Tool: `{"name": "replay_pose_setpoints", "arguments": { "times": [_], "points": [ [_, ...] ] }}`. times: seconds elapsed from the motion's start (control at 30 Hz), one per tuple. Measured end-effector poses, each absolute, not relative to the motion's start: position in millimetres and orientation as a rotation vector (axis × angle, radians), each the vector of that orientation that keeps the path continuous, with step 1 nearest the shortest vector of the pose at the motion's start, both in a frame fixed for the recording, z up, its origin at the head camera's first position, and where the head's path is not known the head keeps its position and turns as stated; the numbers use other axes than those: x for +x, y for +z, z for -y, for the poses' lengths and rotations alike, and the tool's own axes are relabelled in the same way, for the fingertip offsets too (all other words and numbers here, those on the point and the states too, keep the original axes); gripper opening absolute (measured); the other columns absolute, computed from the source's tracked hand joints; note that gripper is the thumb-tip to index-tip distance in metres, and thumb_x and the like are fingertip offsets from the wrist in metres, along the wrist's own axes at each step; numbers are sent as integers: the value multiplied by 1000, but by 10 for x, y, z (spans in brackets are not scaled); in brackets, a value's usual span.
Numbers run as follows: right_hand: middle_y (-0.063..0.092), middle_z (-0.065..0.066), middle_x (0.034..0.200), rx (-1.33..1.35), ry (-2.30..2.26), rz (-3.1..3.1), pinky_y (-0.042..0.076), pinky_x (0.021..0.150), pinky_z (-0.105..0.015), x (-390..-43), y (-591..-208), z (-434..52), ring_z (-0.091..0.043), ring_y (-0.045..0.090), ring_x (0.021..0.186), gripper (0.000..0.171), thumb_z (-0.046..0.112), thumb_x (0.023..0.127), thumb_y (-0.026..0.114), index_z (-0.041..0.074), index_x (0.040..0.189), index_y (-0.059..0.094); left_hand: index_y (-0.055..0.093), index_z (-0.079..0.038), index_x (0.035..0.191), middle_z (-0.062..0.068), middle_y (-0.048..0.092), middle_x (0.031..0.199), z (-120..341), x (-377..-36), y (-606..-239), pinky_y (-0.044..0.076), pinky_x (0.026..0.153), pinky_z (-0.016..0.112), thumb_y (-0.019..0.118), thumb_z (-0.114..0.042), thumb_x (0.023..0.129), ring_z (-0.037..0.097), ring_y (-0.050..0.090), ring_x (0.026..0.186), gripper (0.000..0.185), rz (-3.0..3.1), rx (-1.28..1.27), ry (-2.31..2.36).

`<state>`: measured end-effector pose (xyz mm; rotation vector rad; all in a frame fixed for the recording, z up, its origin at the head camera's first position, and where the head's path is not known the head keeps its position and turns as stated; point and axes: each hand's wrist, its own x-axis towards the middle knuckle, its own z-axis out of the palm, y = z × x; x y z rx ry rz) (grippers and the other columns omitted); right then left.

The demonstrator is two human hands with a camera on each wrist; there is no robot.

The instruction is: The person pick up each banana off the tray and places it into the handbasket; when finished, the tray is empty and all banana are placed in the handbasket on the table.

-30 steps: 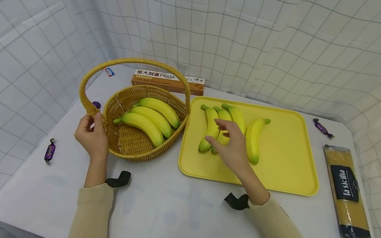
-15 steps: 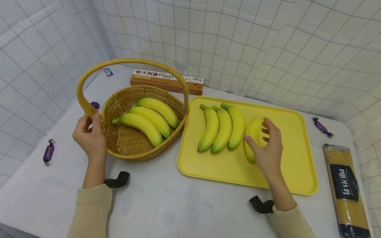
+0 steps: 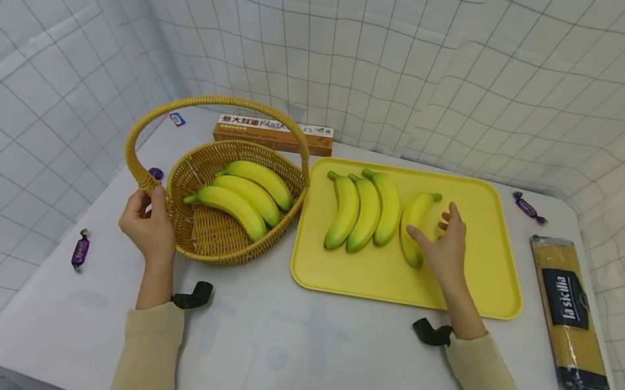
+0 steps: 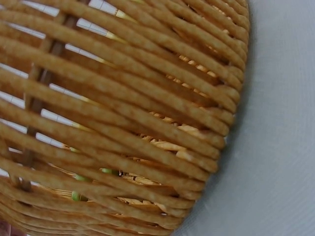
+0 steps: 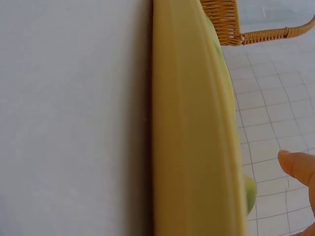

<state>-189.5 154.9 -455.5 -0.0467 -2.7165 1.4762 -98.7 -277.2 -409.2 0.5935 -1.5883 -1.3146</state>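
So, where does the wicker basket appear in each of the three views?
Head: wicker basket stands left of centre, its handle base held by the left hand.
Left wrist: its woven wall fills nearly the whole picture.
Right wrist: only the rim and handle show at the top.
Shared landmark: the woven weave.

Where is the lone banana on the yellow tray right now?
In the head view, the lone banana lies mid-tray on the yellow tray, right of the three grouped bananas, with the right hand at its right side.
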Motion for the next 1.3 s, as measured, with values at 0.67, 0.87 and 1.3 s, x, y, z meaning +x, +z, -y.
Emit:
{"name": "replay_pose_setpoints", "arguments": {
  "times": [0.67, 0.87, 1.3],
  "points": [
    [32, -28, 147, -38, 1502, 2881, 36, 107, -51, -1931, -4776, -1542, -40, 41, 127, 97, 33, 90, 70, -2, 155, 8, 68, 14, 103, -20, 60, 79, 2785, -987, -4120, 41, 70, 17, 60, -10, 94, -1, 56, 85, 28, 1586, 598, -1317],
    [40, -26, 141, -30, 1437, 2893, 37, 105, -50, -1919, -4791, -1509, -38, 44, 122, 91, 30, 91, 68, -5, 154, 13, 68, 14, 102, -20, 60, 79, 2791, -988, -4127, 40, 70, 18, 60, -11, 94, -1, 56, 85, 28, 1586, 598, -1314],
    [43, -29, 137, -15, 1400, 2855, 36, 106, -53, -1884, -4828, -1529, -42, 43, 126, 68, 26, 94, 64, -7, 146, 36, 67, 17, 100, -20, 59, 78, 2775, -987, -4098, 41, 71, 18, 59, -10, 93, -2, 56, 85, 28, 1590, 591, -1313]
  ]
}}
